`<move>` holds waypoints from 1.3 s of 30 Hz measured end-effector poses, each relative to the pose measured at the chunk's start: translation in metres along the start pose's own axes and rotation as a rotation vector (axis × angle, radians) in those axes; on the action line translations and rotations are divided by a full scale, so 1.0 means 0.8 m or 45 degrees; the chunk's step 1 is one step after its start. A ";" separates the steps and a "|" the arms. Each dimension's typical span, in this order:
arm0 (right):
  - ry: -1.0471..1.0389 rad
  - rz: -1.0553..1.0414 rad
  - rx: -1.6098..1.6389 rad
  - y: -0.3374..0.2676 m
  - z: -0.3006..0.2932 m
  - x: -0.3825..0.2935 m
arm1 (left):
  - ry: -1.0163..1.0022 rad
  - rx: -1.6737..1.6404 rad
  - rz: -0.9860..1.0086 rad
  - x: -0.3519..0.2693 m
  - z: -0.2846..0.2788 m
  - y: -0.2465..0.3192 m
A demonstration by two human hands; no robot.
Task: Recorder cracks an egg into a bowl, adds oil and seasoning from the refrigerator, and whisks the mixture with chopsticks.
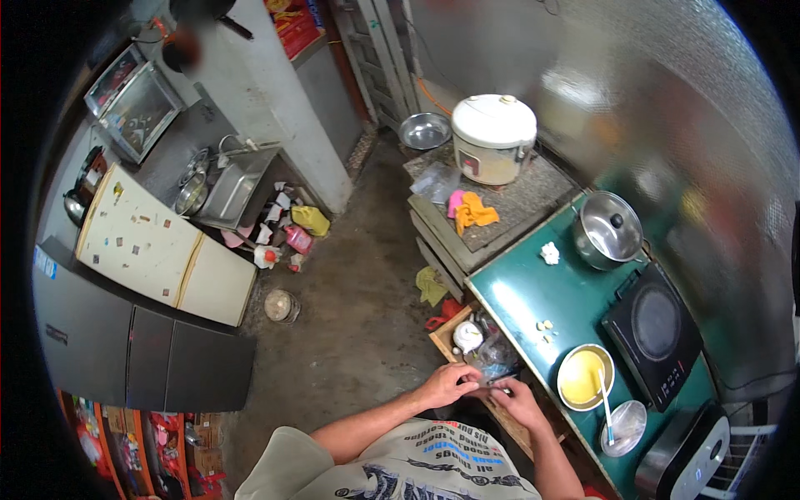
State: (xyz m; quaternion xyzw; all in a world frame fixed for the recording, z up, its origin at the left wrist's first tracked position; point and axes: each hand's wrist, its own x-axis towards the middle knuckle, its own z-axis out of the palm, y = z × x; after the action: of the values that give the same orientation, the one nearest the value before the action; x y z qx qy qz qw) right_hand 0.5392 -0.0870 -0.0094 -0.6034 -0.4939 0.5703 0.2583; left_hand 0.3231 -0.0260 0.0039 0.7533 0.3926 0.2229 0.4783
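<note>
Over the pulled-out wooden drawer (445,338), my left hand (451,382) has its fingers curled in towards my right hand (517,403). A small dark, thin item (502,378) shows at the right fingertips, too small to name. Whether either hand grips something is unclear. Inside the drawer lie crumpled clear plastic bags (495,351) and a round white object (467,337). To the right, on the green tabletop (522,284), a metal bowl (562,395) contains yellow liquid. A white-handled utensil (605,400) leans across its rim onto a plastic-covered dish (628,425).
Small pale pieces (545,325) and crumpled tissue (550,253) lie near an induction cooker (656,331) and a lidded steel pot (607,228). A rice cooker (494,140) stands on the stone counter (519,212). Across the floor are a bucket (281,306), fridges (150,237) and a sink (234,190).
</note>
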 end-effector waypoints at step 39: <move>0.996 -0.260 -0.681 -0.028 -0.053 0.242 | 0.495 -0.011 -0.678 -0.095 -0.118 -0.123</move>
State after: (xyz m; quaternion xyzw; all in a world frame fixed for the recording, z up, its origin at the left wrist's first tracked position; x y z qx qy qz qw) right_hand 0.5452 0.1049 -0.0645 -0.7663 -0.5457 0.1255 0.3151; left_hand 0.1735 -0.0129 -0.0392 0.5655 0.6587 0.2316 0.4390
